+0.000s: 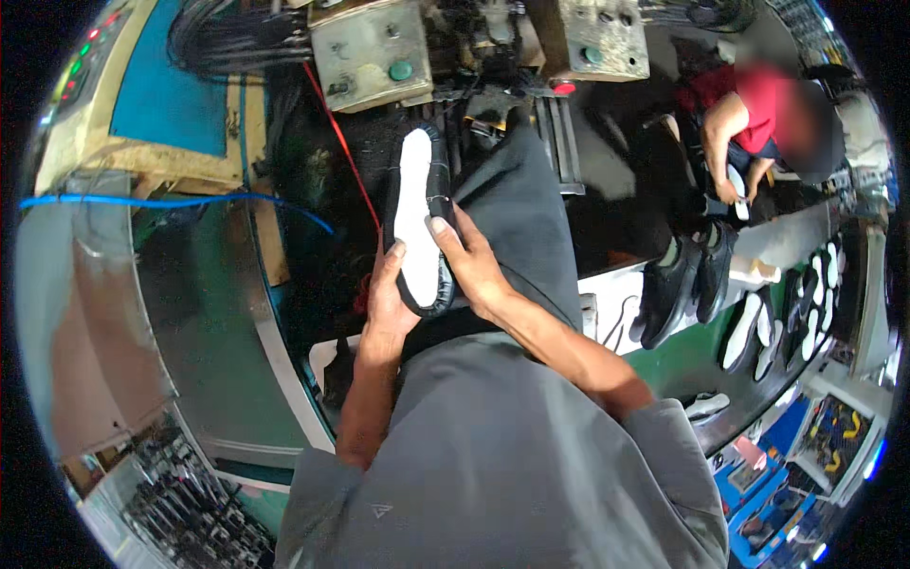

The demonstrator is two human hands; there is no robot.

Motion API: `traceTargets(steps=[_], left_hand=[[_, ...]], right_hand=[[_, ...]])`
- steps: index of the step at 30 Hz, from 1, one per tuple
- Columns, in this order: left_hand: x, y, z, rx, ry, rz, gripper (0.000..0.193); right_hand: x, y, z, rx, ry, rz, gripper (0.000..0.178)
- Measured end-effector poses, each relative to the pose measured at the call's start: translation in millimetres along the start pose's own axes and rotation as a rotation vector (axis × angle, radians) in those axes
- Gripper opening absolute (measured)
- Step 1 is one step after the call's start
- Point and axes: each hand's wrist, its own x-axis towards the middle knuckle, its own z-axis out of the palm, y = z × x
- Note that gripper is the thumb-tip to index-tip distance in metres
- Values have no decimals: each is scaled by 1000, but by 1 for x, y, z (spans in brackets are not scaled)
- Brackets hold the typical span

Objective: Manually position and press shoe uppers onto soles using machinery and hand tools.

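A black shoe upper [439,177] with a white sole-shaped insole on its underside is held in front of me, bottom side up, its toe or heel end pointing away. My left hand [387,302] grips its near end from the left, thumb along the edge. My right hand [469,263] closes on its right side, the thumb pressed on the white underside. The fingers beneath the shoe upper are mostly hidden. Beyond it stand a machine's metal control boxes [365,57], with a green button on the front.
A second control box [607,43] has a red button below it. On the right, a conveyor [678,365] carries black shoes [673,289] and several white-bottomed uppers. A person in red [758,119] works there with another shoe piece. A blue hose [152,200] crosses the left side.
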Motion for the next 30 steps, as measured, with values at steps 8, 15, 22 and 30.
traceTargets(steps=[8, 15, 22, 30], left_hand=[[-39, 33, -45, -145, 252, 73, 53], [-53, 188, -211, 609, 779, 615, 74], [55, 284, -233, 1061, 798, 209, 64], [159, -3, 13, 952, -173, -65, 44]], right_hand=[[11, 10, 24, -77, -377, 384, 76], [-13, 8, -14, -174, -380, 382, 58], [-22, 11, -57, -199, -343, 140, 45], [-96, -17, -186, 75, 102, 8, 40]])
